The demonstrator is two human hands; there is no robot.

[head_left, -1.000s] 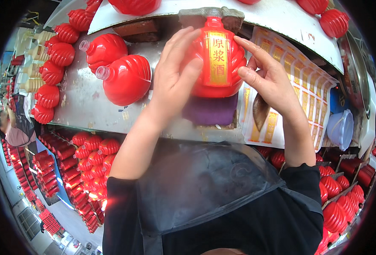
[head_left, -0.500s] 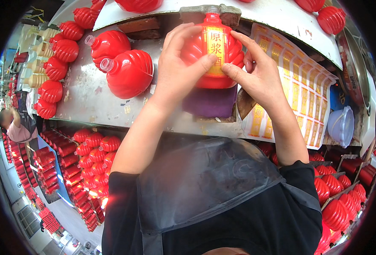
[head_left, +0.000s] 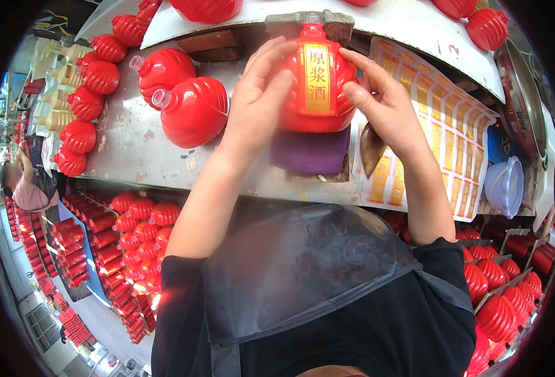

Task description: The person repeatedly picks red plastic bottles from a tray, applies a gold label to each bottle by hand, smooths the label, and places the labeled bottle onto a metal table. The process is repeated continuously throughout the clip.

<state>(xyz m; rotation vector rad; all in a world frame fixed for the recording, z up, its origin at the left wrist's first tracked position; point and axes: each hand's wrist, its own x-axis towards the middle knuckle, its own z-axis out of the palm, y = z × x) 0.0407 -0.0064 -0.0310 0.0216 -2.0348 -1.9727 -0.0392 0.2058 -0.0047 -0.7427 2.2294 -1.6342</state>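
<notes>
A red ribbed bottle [head_left: 346, 81] with a clear neck leans back on a support padded with purple cloth [head_left: 309, 152]. Down its front runs a yellow-and-gold label [head_left: 317, 78], lying flat. My left hand [head_left: 257, 103] cups the bottle's left side, its fingers reaching up along it and its thumb off the label. From the right, my right hand [head_left: 384, 97] holds the other side, fingers by the shoulder and thumb near the right edge. Part of the bottle's left side is hidden behind my left hand. A brown pointed piece [head_left: 371, 149] sits below my right hand.
Two red bottles [head_left: 194, 112] stand left on the grey table [head_left: 139, 147]. A sheet of gold labels [head_left: 444, 135] lies right, beside a pale blue bucket [head_left: 503, 187]. A white board [head_left: 403, 19] crosses the far side. Stacked red bottles [head_left: 142, 232] fill the lower left; another person [head_left: 31, 188] is farther off.
Both thumbs have come off the label and moved outward to the bottle's sides, so the whole label shows. The bottle has stayed on its support.
</notes>
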